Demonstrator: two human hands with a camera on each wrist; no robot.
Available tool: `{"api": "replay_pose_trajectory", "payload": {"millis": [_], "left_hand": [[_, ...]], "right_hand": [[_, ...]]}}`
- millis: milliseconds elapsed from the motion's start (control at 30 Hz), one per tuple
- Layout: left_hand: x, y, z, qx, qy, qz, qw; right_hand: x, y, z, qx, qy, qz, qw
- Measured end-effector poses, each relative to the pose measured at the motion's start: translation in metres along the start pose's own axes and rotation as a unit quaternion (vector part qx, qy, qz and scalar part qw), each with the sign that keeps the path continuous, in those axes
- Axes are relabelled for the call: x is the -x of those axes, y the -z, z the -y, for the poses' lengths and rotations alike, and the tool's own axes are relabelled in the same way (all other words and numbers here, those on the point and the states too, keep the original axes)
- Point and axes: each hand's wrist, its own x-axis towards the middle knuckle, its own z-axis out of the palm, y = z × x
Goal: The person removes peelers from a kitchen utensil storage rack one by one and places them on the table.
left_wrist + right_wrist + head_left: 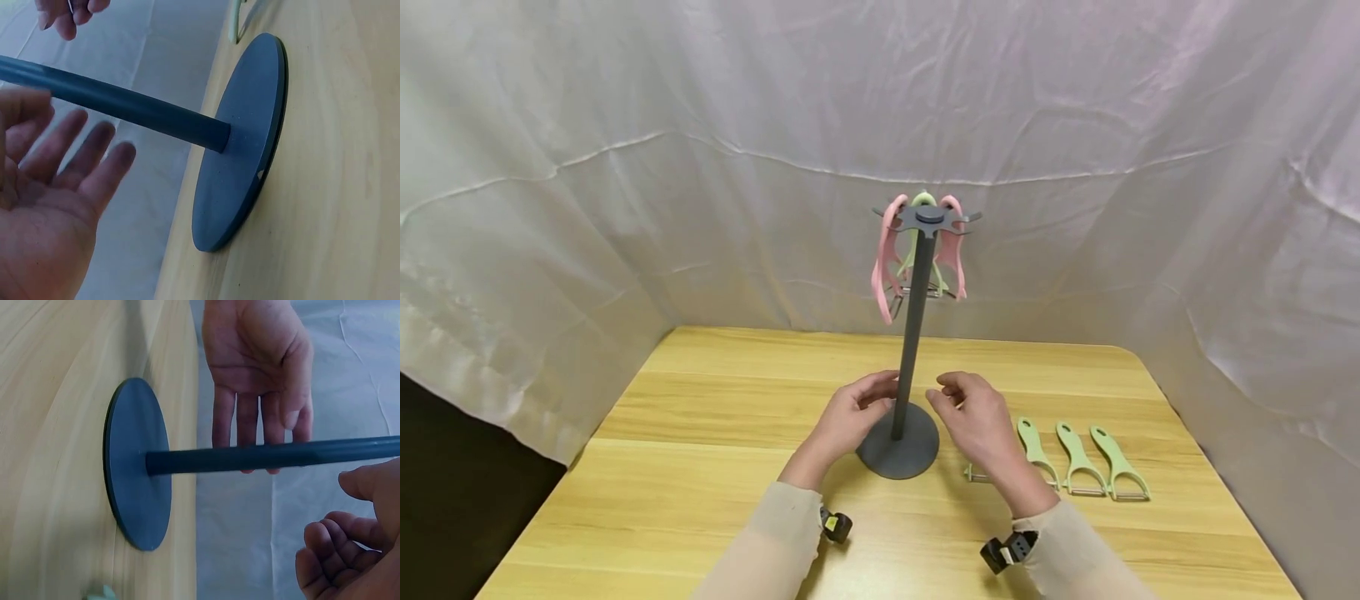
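Observation:
A dark grey stand (913,325) rises from a round base (887,460) on the table. Two pink peelers (883,267) and a green peeler (923,199) hang from hooks at its top. My left hand (844,421) is just left of the pole, fingers extended and slightly bent. To the pole's right is my right hand (979,423), its fingers loosely curled around nothing. In the right wrist view, the left hand (262,362) appears behind the pole; whether it touches the pole I cannot tell. The right hand (356,550) is apart from it.
Several green peelers (1078,458) lie on the table right of the stand, one mostly hidden by my right arm. The wooden table (700,492) has its far edge close to a pale curtain (775,242), which also hangs along both sides.

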Motion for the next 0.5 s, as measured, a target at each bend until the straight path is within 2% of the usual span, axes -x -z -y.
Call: {"api": "replay_pose_trajectory", "payload": {"millis": [133,233,367,500], "left_hand": [[0.006,0.003,0.003,-0.007,0.012,-0.041,0.9991],[0.011,0.005,0.007,-0.005,0.023,-0.057,0.9981],[0.018,0.010,0.012,-0.008,0.030,-0.069,0.9971],[0.024,0.014,0.014,-0.010,0.030,-0.080,0.9963]], "right_hand": [[-0.002,-0.007,0.005,-0.014,0.008,0.008,1.000],[-0.003,-0.011,0.007,-0.033,0.016,0.012,0.999],[-0.006,-0.018,0.008,-0.083,0.021,0.026,0.996],[-0.010,-0.026,0.005,-0.146,0.028,0.048,0.988]]}}
